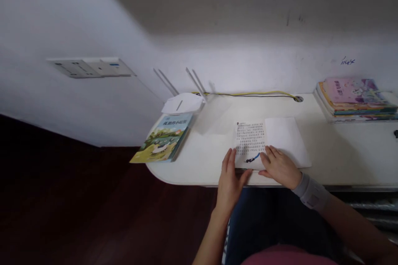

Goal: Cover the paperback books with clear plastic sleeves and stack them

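Note:
An open book (pixel 284 136) lies on the white desk, its left page covered in printed text with a small blue and black picture near the bottom. The right page looks blank. At the book's lower left corner is my left hand (pixel 230 184), its fingers stretched along the left edge and its thumb apart near the bottom edge. My right hand (pixel 282 169), with a grey band on the wrist, rests over the lower middle of the book, fingers extended across the inner fold. Its thumb points left by the bottom edge.
On the left, a picture book (pixel 166 138) juts past the rounded edge of the desk (pixel 205 165). Behind it stands a white router (pixel 183 102) with several antennas. A yellow cable (pixel 248 93) runs along the wall. A stack of books (pixel 354 99) sits at the right.

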Demonstrator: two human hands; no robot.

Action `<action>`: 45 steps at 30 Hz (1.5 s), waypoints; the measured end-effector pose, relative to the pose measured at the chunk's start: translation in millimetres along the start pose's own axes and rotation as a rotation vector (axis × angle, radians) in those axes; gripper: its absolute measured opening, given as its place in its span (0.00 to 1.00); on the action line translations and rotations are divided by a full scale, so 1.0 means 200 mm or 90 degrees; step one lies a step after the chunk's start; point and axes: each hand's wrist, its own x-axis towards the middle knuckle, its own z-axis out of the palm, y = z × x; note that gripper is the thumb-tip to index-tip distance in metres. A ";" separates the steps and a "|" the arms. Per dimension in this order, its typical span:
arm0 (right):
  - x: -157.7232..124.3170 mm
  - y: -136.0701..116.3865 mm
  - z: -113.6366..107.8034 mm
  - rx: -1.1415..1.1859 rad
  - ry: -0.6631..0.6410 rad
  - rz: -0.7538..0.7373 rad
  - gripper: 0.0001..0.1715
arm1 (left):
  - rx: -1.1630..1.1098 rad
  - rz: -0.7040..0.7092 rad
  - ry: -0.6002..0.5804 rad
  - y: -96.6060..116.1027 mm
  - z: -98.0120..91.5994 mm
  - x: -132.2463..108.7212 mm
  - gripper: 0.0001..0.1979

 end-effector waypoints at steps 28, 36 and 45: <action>0.00 -0.11 -0.02 -0.013 0.088 0.140 0.10 | -0.626 -0.183 0.185 0.14 -0.03 0.13 0.30; 0.00 -0.11 -0.06 0.014 0.028 0.145 0.12 | 0.018 0.035 -0.101 -0.02 0.07 0.07 0.10; 0.03 0.11 -0.01 0.059 -0.075 0.205 0.39 | 0.273 0.256 -0.127 -0.09 0.05 0.08 0.12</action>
